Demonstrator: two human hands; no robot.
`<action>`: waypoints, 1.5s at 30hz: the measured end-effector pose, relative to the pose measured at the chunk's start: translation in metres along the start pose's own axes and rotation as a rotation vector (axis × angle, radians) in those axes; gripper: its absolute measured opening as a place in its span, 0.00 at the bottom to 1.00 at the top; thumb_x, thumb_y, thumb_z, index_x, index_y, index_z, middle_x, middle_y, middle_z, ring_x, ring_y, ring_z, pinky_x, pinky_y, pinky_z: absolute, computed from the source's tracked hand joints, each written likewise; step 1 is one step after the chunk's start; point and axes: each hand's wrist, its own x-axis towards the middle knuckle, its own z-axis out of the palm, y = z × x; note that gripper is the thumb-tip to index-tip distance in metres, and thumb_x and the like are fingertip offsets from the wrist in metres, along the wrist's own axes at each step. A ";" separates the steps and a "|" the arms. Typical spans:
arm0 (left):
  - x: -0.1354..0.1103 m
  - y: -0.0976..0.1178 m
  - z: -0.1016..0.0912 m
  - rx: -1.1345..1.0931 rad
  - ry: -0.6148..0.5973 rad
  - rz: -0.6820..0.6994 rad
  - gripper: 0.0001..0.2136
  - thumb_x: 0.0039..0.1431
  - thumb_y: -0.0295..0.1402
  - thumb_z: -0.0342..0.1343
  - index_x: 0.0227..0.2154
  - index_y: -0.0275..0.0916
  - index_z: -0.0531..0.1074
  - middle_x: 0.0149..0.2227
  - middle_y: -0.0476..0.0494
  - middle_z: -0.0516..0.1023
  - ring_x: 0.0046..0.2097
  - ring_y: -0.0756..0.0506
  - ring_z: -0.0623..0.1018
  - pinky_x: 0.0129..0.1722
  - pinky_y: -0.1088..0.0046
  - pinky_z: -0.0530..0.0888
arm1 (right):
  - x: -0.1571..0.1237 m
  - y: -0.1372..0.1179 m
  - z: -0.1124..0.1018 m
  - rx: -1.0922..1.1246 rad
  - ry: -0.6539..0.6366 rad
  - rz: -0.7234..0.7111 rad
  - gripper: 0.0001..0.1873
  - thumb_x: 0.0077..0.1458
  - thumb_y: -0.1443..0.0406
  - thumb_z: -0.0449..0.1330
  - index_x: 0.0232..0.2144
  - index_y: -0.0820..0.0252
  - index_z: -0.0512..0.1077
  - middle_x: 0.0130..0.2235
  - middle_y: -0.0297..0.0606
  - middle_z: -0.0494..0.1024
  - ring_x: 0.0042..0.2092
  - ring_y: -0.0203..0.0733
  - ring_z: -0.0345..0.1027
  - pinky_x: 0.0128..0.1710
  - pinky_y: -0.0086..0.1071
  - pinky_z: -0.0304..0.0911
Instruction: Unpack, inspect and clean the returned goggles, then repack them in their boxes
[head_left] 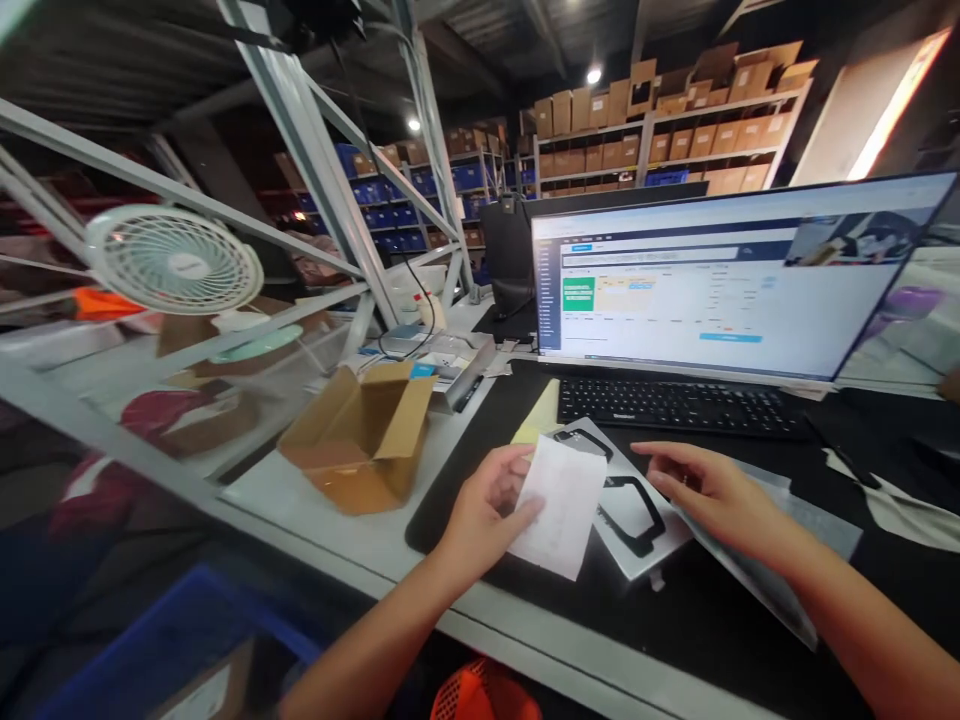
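An open cardboard box (360, 435) lies near a keyboard (675, 405).

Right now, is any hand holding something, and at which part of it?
The left hand pinches a white paper slip at its left edge. The right hand holds nothing.

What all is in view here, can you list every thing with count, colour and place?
open cardboard box: one, brown, left on the bench
round desk fan: one, white, far left
flat computer monitor: one, lit, behind the keyboard
black keyboard: one, on the black desk mat
white packet with black looped part: one, between the hands
stacked cardboard cartons: many, brown, rear shelves
white paper slip: one, held by the left hand
right hand: open, fingers over the packet
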 end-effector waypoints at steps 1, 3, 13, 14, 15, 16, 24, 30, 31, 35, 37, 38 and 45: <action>0.000 0.002 -0.005 0.011 0.025 0.004 0.22 0.57 0.29 0.65 0.54 0.45 0.68 0.42 0.46 0.73 0.39 0.49 0.78 0.38 0.76 0.75 | 0.000 0.002 0.000 -0.010 -0.007 0.000 0.25 0.63 0.51 0.56 0.56 0.57 0.74 0.36 0.37 0.77 0.33 0.40 0.68 0.31 0.33 0.63; -0.001 0.006 -0.014 0.030 0.074 0.015 0.22 0.56 0.30 0.65 0.54 0.45 0.68 0.42 0.46 0.72 0.39 0.49 0.78 0.38 0.75 0.75 | -0.001 0.005 -0.001 -0.038 -0.018 0.000 0.26 0.63 0.49 0.56 0.56 0.55 0.74 0.38 0.38 0.78 0.34 0.41 0.69 0.32 0.34 0.64; 0.013 0.005 -0.070 0.456 0.351 0.118 0.25 0.58 0.37 0.58 0.57 0.40 0.62 0.41 0.42 0.73 0.37 0.46 0.79 0.36 0.70 0.77 | 0.002 0.031 -0.012 -0.182 -0.035 -0.021 0.28 0.61 0.46 0.55 0.56 0.52 0.74 0.40 0.39 0.81 0.33 0.43 0.73 0.31 0.35 0.69; 0.020 0.009 -0.083 0.525 0.400 0.123 0.25 0.58 0.37 0.58 0.57 0.40 0.62 0.42 0.41 0.74 0.37 0.45 0.78 0.37 0.68 0.77 | 0.003 0.034 -0.012 -0.186 -0.031 -0.022 0.28 0.60 0.46 0.55 0.56 0.52 0.75 0.39 0.39 0.81 0.32 0.43 0.73 0.32 0.35 0.70; 0.028 0.016 -0.098 0.601 0.450 0.126 0.25 0.58 0.36 0.57 0.58 0.40 0.62 0.43 0.40 0.74 0.39 0.44 0.78 0.39 0.66 0.77 | 0.005 0.036 -0.013 -0.190 -0.029 -0.024 0.29 0.60 0.46 0.54 0.55 0.53 0.75 0.38 0.39 0.81 0.32 0.43 0.73 0.32 0.35 0.71; 0.036 0.024 -0.114 0.681 0.503 0.128 0.25 0.59 0.34 0.56 0.59 0.39 0.63 0.45 0.39 0.74 0.41 0.43 0.78 0.43 0.63 0.77 | 0.006 0.038 -0.013 -0.194 -0.032 -0.027 0.29 0.60 0.45 0.54 0.55 0.53 0.75 0.37 0.39 0.81 0.32 0.43 0.74 0.32 0.35 0.72; 0.070 0.058 -0.201 1.196 0.539 -0.108 0.19 0.50 0.23 0.60 0.48 0.34 0.72 0.45 0.33 0.77 0.51 0.31 0.76 0.56 0.50 0.70 | 0.008 0.039 -0.013 -0.255 -0.020 -0.089 0.27 0.58 0.46 0.55 0.51 0.51 0.78 0.45 0.43 0.83 0.40 0.51 0.78 0.38 0.39 0.76; 0.059 0.055 -0.168 1.375 0.512 -0.073 0.18 0.59 0.31 0.58 0.51 0.32 0.71 0.60 0.22 0.66 0.63 0.25 0.67 0.62 0.43 0.64 | 0.007 0.043 -0.014 -0.321 -0.060 -0.039 0.27 0.61 0.46 0.52 0.53 0.50 0.77 0.44 0.44 0.83 0.38 0.53 0.78 0.38 0.46 0.76; 0.057 0.056 -0.153 1.380 0.494 -0.025 0.19 0.62 0.32 0.55 0.55 0.32 0.69 0.63 0.22 0.63 0.65 0.26 0.64 0.64 0.44 0.62 | 0.007 0.045 -0.014 -0.355 -0.068 -0.036 0.27 0.61 0.47 0.53 0.54 0.50 0.76 0.46 0.44 0.82 0.41 0.54 0.78 0.42 0.47 0.75; 0.046 0.052 -0.081 1.260 0.142 0.201 0.24 0.64 0.41 0.56 0.61 0.38 0.65 0.65 0.29 0.62 0.67 0.33 0.64 0.67 0.51 0.61 | 0.005 0.048 -0.015 -0.592 -0.123 0.114 0.36 0.59 0.46 0.56 0.64 0.56 0.68 0.63 0.53 0.70 0.63 0.65 0.64 0.60 0.59 0.63; 0.042 0.043 -0.048 1.140 -0.190 0.250 0.39 0.55 0.47 0.66 0.66 0.42 0.59 0.69 0.29 0.56 0.69 0.30 0.61 0.66 0.47 0.62 | 0.003 0.044 -0.016 -0.666 -0.205 0.254 0.41 0.59 0.43 0.54 0.68 0.57 0.61 0.68 0.55 0.62 0.69 0.68 0.53 0.62 0.65 0.56; 0.042 0.037 -0.035 1.092 -0.333 0.262 0.47 0.48 0.47 0.71 0.68 0.44 0.56 0.71 0.28 0.53 0.70 0.29 0.58 0.67 0.45 0.61 | 0.003 0.040 -0.017 -0.668 -0.241 0.287 0.42 0.60 0.43 0.53 0.69 0.57 0.58 0.69 0.55 0.60 0.69 0.67 0.52 0.63 0.65 0.54; 0.102 -0.003 0.003 0.984 -0.742 0.400 0.63 0.32 0.31 0.78 0.71 0.51 0.47 0.75 0.32 0.39 0.74 0.28 0.43 0.70 0.39 0.43 | -0.008 0.011 -0.036 -0.461 -0.317 0.139 0.33 0.66 0.50 0.52 0.67 0.58 0.63 0.64 0.49 0.70 0.63 0.57 0.66 0.62 0.50 0.61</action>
